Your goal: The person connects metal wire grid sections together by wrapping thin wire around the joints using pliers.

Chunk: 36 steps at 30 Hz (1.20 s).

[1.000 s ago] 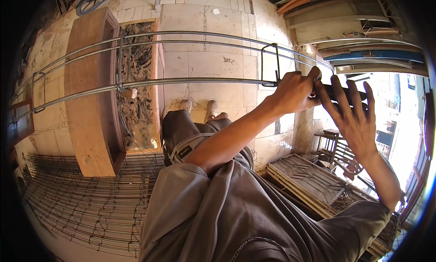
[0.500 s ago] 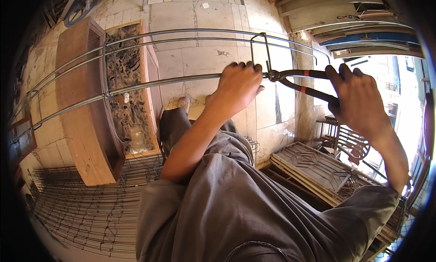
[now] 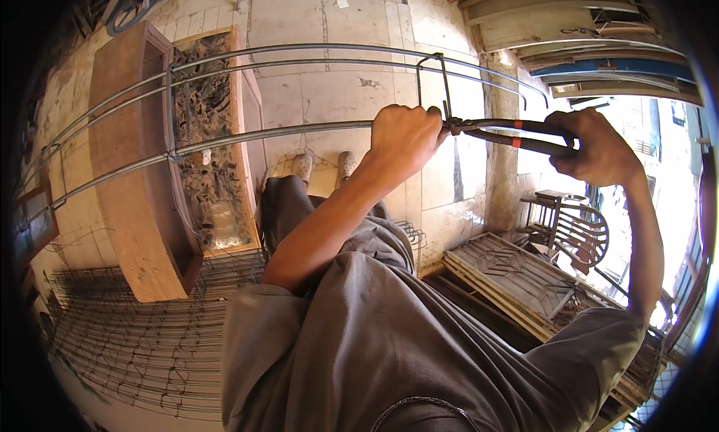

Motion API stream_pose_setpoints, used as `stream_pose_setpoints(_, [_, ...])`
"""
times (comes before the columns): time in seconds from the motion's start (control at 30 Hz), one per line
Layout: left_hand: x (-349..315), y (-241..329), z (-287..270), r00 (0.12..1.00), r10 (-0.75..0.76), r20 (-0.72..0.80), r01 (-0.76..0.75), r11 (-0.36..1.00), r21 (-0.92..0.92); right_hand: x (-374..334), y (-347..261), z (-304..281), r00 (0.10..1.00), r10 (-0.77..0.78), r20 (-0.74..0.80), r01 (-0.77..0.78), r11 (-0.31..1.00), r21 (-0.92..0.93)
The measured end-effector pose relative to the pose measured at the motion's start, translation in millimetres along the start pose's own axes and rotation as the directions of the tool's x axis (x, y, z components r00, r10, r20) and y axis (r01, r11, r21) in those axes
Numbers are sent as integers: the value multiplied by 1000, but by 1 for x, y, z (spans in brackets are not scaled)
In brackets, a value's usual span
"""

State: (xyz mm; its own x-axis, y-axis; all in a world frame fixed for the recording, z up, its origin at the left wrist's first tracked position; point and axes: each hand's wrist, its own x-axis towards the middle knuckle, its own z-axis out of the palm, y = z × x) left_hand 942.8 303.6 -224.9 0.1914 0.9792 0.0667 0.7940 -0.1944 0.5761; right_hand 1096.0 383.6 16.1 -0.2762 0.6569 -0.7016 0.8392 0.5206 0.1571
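Observation:
My left hand (image 3: 404, 137) is closed in a fist around the near steel rod (image 3: 277, 132) of a long rebar cage. Just right of that fist, the jaws of long-handled pincers (image 3: 517, 142) meet the rod beside a bent rectangular wire stirrup (image 3: 444, 76). What exactly the jaws bite on is too small to tell. The pincers' two dark handles, banded in red, lie close together inside my closed right hand (image 3: 599, 147). Two more rods (image 3: 322, 48) run along the cage's far side, with hooked right ends. Part of the near rod is hidden under my left fingers.
Under the cage's left part stand a brown wooden cabinet (image 3: 123, 170) and a wood-framed carved panel (image 3: 237, 132). More wire cages (image 3: 150, 349) are stacked at lower left. Lattice panels (image 3: 517, 271) and a wooden chair (image 3: 584, 233) are at right; shelving (image 3: 539, 16) stands upper right.
The pincers' handles have been squeezed together, my right hand closing with them. My left hand has shifted slightly right along the rod, up against the jaws.

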Motion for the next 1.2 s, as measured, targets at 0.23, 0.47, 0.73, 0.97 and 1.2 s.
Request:
stream_pose_setpoints(0.23, [0,-1,3,999,-10,-30,10,1000,-9,11,35,26,998,-49,-25,52,991,122])
stream_pose_setpoints(0.47, [-2,-2,6,996,19,-83,-23,999,-43,17,52,46,997,-67,-39,75,963,259])
stream_pose_setpoints(0.73, [-2,-4,1,999,11,-39,-13,999,-43,23,47,41,999,-17,34,6,959,284])
stream_pose_setpoints(0.97, [0,-4,-1,999,34,-39,-37,997,-70,24,53,31,997,-42,69,25,974,226])
stream_pose_setpoints(1.2, [-1,-6,5,996,49,-72,-53,997,-62,35,59,42,986,53,157,-100,947,305])
